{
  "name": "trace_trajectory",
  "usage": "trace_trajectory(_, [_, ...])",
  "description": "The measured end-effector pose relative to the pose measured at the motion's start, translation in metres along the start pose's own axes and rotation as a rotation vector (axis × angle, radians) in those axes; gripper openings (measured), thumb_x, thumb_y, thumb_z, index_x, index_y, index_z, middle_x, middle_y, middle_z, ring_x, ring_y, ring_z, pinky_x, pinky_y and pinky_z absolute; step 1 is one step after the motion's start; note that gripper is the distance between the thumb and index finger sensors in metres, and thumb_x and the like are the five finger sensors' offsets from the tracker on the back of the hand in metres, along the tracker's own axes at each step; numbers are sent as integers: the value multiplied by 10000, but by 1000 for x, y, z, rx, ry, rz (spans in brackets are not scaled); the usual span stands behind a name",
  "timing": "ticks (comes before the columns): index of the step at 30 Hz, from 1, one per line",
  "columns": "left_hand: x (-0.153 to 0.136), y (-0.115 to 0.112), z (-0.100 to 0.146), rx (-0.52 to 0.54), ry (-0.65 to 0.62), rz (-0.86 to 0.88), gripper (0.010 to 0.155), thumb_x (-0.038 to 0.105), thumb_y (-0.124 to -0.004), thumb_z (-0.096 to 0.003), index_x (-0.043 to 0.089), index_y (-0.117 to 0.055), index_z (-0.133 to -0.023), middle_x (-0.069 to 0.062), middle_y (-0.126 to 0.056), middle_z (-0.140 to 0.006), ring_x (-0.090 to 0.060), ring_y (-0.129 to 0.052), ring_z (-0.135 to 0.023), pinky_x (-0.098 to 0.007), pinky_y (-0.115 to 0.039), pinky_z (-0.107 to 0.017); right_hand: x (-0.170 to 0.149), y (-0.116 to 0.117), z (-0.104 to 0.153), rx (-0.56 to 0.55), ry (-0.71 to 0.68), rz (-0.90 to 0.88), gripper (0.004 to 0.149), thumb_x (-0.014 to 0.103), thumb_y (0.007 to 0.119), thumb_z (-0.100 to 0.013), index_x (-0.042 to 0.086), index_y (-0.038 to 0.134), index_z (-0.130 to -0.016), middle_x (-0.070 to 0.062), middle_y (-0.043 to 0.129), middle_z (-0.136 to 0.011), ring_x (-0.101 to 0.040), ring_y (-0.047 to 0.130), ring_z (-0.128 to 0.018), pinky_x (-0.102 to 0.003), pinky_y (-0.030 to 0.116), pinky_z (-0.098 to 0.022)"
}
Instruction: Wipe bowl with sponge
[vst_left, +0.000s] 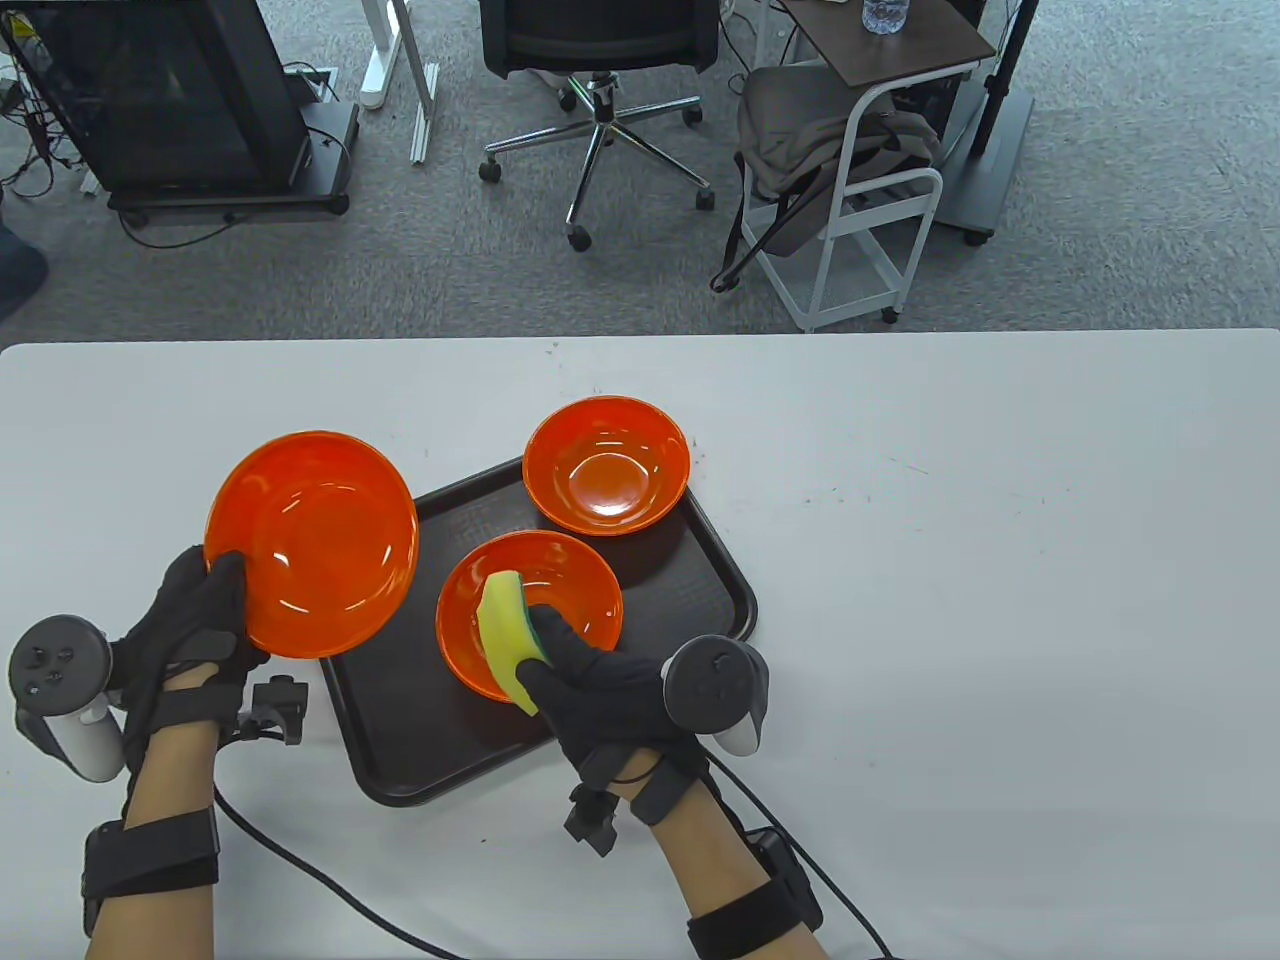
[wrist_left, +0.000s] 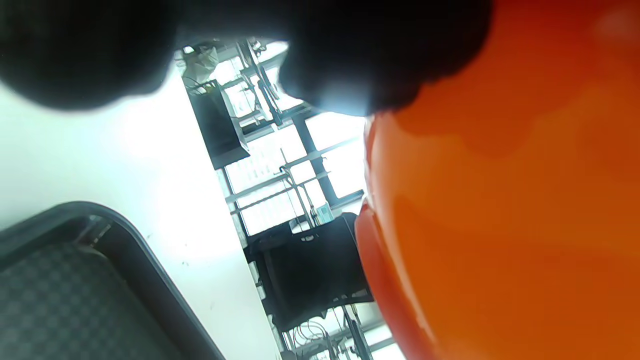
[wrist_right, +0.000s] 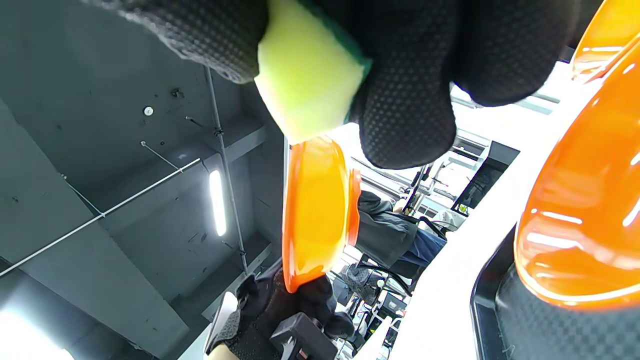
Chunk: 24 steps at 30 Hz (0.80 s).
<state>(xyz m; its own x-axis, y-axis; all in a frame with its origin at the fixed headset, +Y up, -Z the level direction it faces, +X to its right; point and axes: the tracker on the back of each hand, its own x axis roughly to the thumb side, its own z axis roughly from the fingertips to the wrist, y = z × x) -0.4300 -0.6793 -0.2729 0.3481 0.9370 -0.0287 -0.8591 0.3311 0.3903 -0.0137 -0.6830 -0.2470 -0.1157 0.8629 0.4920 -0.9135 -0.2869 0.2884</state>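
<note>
- Bowl held up (vst_left: 312, 543): orange, raised off the table at the left of the tray, tilted with its hollow facing the table view camera. The left hand (vst_left: 195, 625) grips it at the near rim, fingers closed on the edge; the left wrist view shows the orange underside (wrist_left: 500, 200) close against the dark fingers.
- Sponge (vst_left: 508, 632): yellow with a green backing, clamped in the right hand (vst_left: 590, 690). It hangs over the near bowl on the tray (vst_left: 530, 610); whether it touches that bowl cannot be told. The right wrist view confirms fingers (wrist_right: 405, 100) wrapped around the sponge (wrist_right: 307, 85).
- Far bowl (vst_left: 607, 465): sits at the tray's (vst_left: 700, 560) far corner, untouched by either hand.
- Progress, as judged: tool and one bowl are both in hand, yet sponge and held bowl are well apart. No residue or wetness can be distinguished on any bowl, so which are already wiped cannot be told.
- Outstanding, as judged: bring sponge and a bowl's interior together, rub, and set the bowl down.
</note>
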Motion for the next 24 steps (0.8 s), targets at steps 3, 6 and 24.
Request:
trace_trajectory(3, [-11,14,-3,72,60,12,544,462,-788,-511,87,-758,-904,-25,-976,-317,-116,-924,-16,-381,-908,-175,-1,-6,0,-15,-2,1,555,345,746,-575,-17,534,-937,-285,830,-845,-373,1006,-603,-590,776,-465])
trace_trajectory(6, [-25,28,-5,147,136,41,557,457,-780,-514,84,-727,-925,-39,-971,-345,-122,-930,-40,-386,-905,-193,-1,-11,1,-31,-3,-2,552,343,747,-575,-16,534,-937,-285,830,-845,-373,1006,-604,-589,776,-466])
trace_trajectory(24, [-91,19,-2,195,458,57,655,425,-709,-531,68,-455,-1018,-96,-907,-543,-165,-956,-224,-435,-875,-326,-2,-19,3,-54,1,-12,553,348,743,-578,-2,529,-948,-277,824,-859,-376,1000,-610,-593,771,-469])
